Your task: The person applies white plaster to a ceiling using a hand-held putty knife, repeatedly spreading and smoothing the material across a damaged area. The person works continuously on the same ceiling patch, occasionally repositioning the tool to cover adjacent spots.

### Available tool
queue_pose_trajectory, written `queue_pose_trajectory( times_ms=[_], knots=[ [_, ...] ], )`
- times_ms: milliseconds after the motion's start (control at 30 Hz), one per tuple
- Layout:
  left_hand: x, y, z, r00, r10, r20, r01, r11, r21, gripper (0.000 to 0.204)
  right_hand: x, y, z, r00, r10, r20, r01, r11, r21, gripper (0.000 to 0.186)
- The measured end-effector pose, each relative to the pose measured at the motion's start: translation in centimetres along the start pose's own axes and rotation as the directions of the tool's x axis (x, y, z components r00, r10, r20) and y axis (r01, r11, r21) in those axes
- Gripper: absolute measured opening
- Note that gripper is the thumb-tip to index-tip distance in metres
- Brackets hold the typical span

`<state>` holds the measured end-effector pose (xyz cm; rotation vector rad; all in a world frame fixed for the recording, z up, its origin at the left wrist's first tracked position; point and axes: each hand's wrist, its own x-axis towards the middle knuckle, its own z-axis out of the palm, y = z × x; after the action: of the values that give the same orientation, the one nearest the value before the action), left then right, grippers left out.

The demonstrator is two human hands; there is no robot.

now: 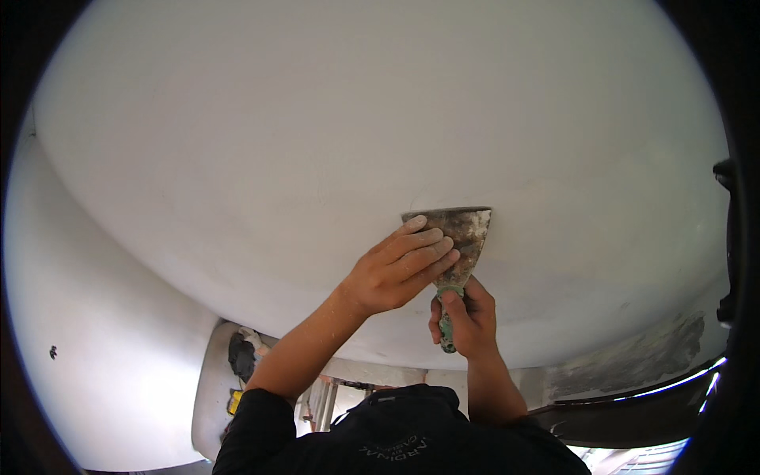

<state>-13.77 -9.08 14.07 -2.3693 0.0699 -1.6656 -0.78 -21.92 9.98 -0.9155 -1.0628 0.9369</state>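
Right hand (477, 321): clamped round green handle (446, 328) of scraper (454, 277);
Left hand (388, 277): unclenched, fingers (425, 258) laid on blade (473, 236);
Blade edge (467, 209): against pale surface (380, 119)

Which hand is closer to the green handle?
The right one. The right hand is wrapped around the green handle of the scraper. The left hand is higher up and to the left, its fingers laid flat across the blade.

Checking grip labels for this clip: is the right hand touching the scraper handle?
Touching: the head view shows the right hand closed around the scraper handle, its thumb lying over it.
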Motion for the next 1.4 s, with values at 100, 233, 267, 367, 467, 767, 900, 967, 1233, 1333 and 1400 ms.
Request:
queue_pose_trajectory(
  times_ms=[100,233,267,367,467,767,900,967,1233,1333,1400],
  knots=[
    [1.2,-1.3,0.0,0.998,0.054,-0.03,-0.052,0.997,0.054,0.024,1.4,0.1,0.6,1.0,0.011,0.023,-0.013,0.996,0.084,0.024],
    [2.5,-2.0,0.2,0.995,0.099,-0.035,-0.096,0.993,0.072,0.02,2.1,-0.3,1.5,0.997,0.081,-0.019,-0.076,0.98,0.181,0.024],
    [2.6,-2.2,0.0,0.996,0.089,-0.004,-0.088,0.993,0.074,0.019,2.2,-0.3,1.9,0.998,0.066,-0.018,-0.061,0.978,0.2,0.025],
    [2.7,-2.2,-0.4,0.988,0.156,-0.02,-0.153,0.983,0.098,0.018,2.1,-0.2,2.3,0.999,0.052,-0.017,-0.047,0.974,0.22,0.026],
    [3.0,-2.2,-0.2,0.99,0.142,-0.008,-0.141,0.987,0.076,0.018,2.3,0.0,2.4,0.999,0.026,-0.027,-0.017,0.963,0.27,0.024],
    [2.8,-1.6,1.0,0.996,0.089,0.011,-0.089,0.995,0.043,0.024,2.8,0.8,1.5,0.999,-0.028,0.034,0.017,0.952,0.307,0.03],
    [2.4,-1.2,1.1,0.999,0.037,0.024,-0.039,0.997,0.063,0.023,2.0,0.3,2.0,0.992,-0.077,0.099,0.042,0.947,0.318,0.044],
    [2.5,-1.0,0.8,0.999,0.03,0.016,-0.031,0.997,0.077,0.023,0.8,-0.2,2.3,0.996,0.044,0.076,-0.066,0.947,0.315,0.049],
    [2.5,0.6,1.5,0.997,0.037,-0.073,-0.026,0.989,0.145,0.024,-0.6,-1.0,1.1,0.991,0.115,0.07,-0.125,0.977,0.17,0.029],
    [1.9,0.2,2.3,0.996,0.036,-0.08,-0.023,0.987,0.158,0.021,0.0,-0.6,0.0,0.988,0.132,0.076,-0.142,0.981,0.136,0.026],
    [1.7,-0.1,2.7,0.995,0.051,-0.083,-0.036,0.983,0.178,0.019,0.3,-0.3,-0.2,0.984,0.151,0.094,-0.163,0.977,0.139,0.028]
  ],
)
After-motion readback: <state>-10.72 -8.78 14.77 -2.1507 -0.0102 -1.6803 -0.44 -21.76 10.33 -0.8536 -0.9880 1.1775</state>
